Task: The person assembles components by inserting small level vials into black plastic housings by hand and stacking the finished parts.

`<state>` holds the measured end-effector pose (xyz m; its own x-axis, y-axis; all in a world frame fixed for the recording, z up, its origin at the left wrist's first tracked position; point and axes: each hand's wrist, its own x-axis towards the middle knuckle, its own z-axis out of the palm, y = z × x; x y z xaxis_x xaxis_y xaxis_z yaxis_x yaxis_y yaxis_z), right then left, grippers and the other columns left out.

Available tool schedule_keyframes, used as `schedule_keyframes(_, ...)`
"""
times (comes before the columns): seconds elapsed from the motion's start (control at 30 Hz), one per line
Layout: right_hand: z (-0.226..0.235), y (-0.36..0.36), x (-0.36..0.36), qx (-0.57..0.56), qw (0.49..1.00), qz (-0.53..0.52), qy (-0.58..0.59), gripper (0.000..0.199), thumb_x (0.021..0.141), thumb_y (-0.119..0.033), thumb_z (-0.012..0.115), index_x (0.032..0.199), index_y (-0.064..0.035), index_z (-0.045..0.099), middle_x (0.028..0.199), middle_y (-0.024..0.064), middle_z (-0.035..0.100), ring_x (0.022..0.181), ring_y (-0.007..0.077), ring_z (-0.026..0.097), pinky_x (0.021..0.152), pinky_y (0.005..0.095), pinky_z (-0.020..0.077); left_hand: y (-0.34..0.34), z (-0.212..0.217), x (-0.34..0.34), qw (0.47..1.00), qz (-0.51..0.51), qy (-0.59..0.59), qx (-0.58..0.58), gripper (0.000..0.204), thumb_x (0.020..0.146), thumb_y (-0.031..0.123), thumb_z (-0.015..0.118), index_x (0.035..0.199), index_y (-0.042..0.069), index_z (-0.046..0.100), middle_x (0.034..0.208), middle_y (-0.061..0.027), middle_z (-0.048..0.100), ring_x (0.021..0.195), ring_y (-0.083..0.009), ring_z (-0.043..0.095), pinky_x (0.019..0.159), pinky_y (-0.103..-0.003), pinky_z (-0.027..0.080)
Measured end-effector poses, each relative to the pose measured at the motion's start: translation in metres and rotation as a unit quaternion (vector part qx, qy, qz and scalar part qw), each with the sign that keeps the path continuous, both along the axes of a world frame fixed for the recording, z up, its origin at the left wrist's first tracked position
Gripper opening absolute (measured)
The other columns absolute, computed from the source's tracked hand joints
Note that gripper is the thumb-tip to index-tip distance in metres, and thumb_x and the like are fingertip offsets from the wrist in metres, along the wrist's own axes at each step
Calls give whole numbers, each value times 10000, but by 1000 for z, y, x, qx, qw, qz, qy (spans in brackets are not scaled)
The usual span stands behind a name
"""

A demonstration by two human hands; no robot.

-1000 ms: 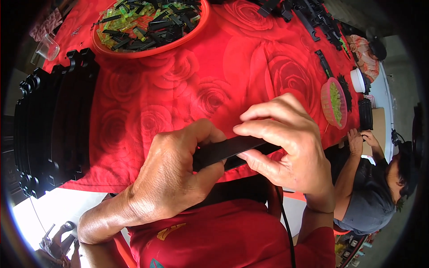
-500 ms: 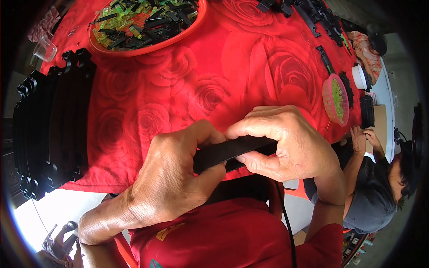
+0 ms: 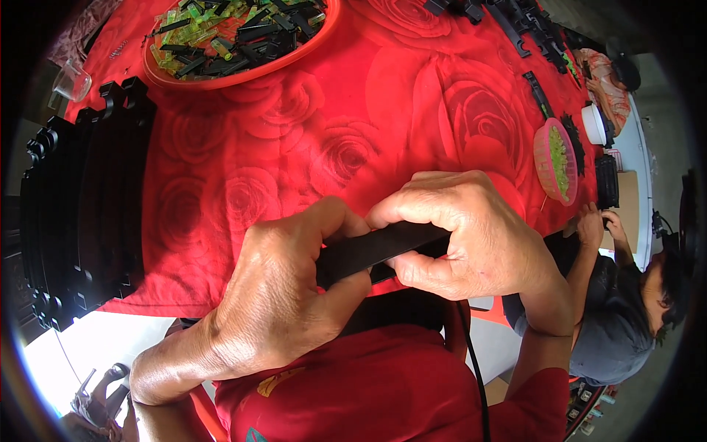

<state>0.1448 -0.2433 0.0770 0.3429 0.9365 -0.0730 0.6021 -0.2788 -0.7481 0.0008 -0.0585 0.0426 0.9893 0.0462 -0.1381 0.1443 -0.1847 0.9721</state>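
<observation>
Red rose-print tablecloth (image 3: 221,132): lies under the basin and runs well past it toward the wearer; against so bright a ground, any tilt of dark work should be easy to spot.
Black slotted plastic stack (image 3: 81,199): left of the basin and nearer the wearer, well apart from the fingers; worth giving that side elbow room.
Orange-red basin (image 3: 213,83): the landmark, at the far edge of the view.
Left hand (image 3: 283,272): nearer the wearer than the basin; grasping one end of the strip, forefinger along its far edge, thumb on its near edge. It seems the steadying side, so a firm, unmoving hold suits it.
Right hand (image 3: 471,239): right of the basin and nearer the wearer; pinching the strip between forefinger and thumb. Even, light pressure would likely serve better than force.
Black strip (image 3: 375,247): nearer the wearer than the basin and slightly to its right, gripped at both ends; another dark edge shows beneath, but I cannot tell if it is separate. Best held straight, without twisting.
Yellow-green translucent pieces (image 3: 224,48): inside the basin, mixed with small black pieces (image 3: 258,33), touched by neither hand.
</observation>
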Motion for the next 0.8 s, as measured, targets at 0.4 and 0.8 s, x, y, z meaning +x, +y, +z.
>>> schedule_keyframes(0.4,-6,1,-3,-82,996,-3,17,340,736,-41,803,1072,-16,764,896,124,753,794,283,740,714,374,584,-1,-10,-2,1000,1,-12,14,186,866,-26,728,1040,-7,666,791,-163,705,712,-262,748,620,-366,549)
schedule_keyframes(0.8,-10,2,-7,-27,999,-13,23,178,789,-80,774,950,-17,733,678,172,660,632,371,683,603,474,511,-1,-10,-6,999,-14,-6,28,179,883,-13,726,1049,-10,658,760,-162,684,678,-272,734,596,-381,537)
